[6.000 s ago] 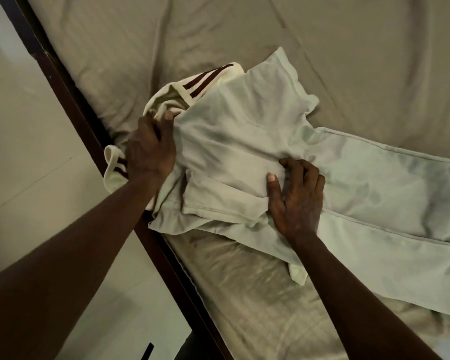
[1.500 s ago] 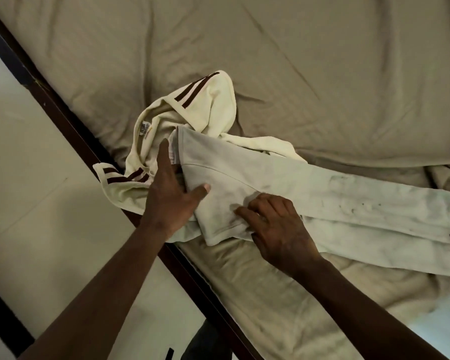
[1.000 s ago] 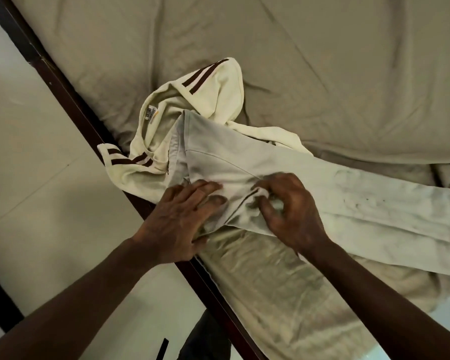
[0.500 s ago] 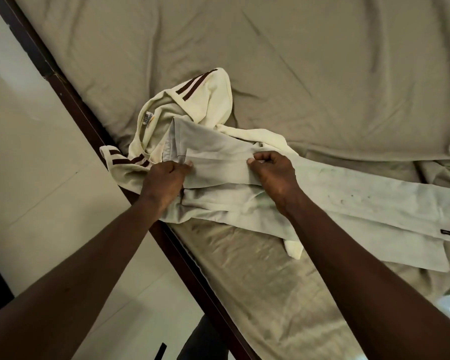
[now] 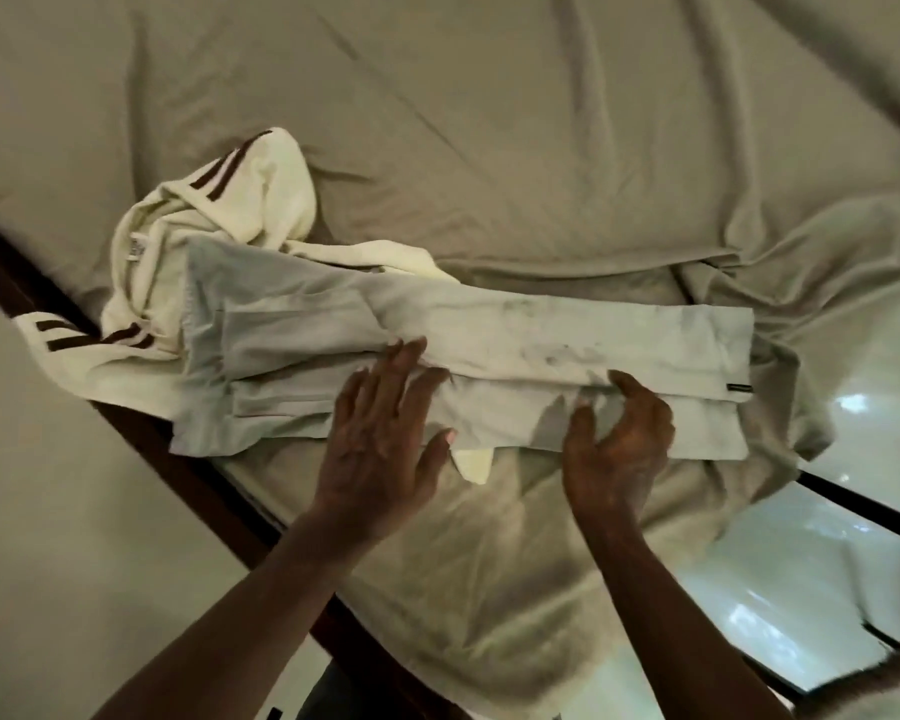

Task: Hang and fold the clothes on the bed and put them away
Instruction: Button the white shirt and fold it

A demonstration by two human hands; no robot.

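**A:** Where are the clothes?

**B:** A pair of pale grey trousers [image 5: 468, 345] lies folded lengthwise into a long narrow strip across the near edge of the bed [image 5: 541, 148], which is covered in a wrinkled beige sheet. The waist end is at the left, the hems at the right, with a small dark label near the hem corner. Under the waist end sits a crumpled cream top [image 5: 219, 215] with dark brown stripes (part of it hangs over the bed's dark wooden frame [image 5: 178, 459]).

**A:** And the hands?

**B:** The left hand [image 5: 380, 439] lies flat, palm down, on the middle of the trousers, its fingers [image 5: 401, 366] spread apart and gripping nothing. The right hand [image 5: 619, 439] is further toward the hems, its fingers [image 5: 632, 384] curled loosely over the upper folded layer's edge, thumb apart from them, not pinched shut.
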